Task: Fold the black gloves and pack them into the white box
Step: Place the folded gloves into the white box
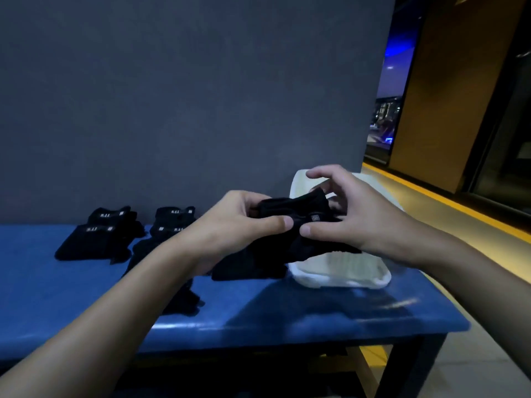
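Several black gloves lie on the desk at left. My left hand and right hand each pinch an end of one folded glove, its length running sideways, held over the white box.

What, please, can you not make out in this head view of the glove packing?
- Inside of the white box: head view, hidden by the left hand, right hand and held glove.
- Held glove's folds: head view, too dark to tell.
- Labels on the far gloves: head view, too small and blurred.
- The front glove: head view, partly covered by the left forearm.
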Tool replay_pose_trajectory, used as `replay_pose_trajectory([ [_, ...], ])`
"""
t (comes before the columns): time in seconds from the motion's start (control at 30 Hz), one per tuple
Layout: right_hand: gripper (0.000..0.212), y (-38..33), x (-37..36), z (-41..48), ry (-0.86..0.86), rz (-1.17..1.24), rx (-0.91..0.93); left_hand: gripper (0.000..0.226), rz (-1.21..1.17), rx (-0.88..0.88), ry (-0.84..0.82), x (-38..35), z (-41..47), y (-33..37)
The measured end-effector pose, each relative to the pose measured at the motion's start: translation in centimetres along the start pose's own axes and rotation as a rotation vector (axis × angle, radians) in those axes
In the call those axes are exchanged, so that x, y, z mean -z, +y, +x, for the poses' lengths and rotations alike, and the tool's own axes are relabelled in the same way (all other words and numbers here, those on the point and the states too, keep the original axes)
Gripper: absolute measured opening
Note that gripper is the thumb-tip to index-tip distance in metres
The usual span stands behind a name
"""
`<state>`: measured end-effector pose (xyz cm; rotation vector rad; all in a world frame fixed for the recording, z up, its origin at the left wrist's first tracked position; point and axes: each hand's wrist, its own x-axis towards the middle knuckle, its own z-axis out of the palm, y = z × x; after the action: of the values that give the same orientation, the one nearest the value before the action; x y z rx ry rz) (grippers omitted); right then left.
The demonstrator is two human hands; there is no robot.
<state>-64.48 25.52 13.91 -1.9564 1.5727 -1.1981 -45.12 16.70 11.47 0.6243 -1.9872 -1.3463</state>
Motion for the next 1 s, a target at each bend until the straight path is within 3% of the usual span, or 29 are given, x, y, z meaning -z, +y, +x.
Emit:
replay_pose_trajectory([
  [0.2,0.08,1.3,4.5,4.1,0.301,0.042,0.033,0.017,-0.174,-0.099,0.225,0.7,6.4,3.3],
  [0.3,0.09,2.9,5.2,6.4,0.341,0.172,0.014,0.021,-0.305,-0.114,0.297,0.3,10.3,3.8],
  [0.47,0.09,4.3,5.1,9.4,0.373,0.289,0.044,0.035,-0.496,-0.066,0.276,-1.2,15.8,3.3],
  [0.73,0.06,5.2,5.7,13.1,0.296,0.328,0.033,0.027,-0.242,-0.029,0.307,-0.4,19.0,2.8],
  [1.0,0.057,7.8,5.9,13.6,0.212,0.467,-0.191,0.035,0.095,-0.043,0.267,0.1,20.4,0.0],
])
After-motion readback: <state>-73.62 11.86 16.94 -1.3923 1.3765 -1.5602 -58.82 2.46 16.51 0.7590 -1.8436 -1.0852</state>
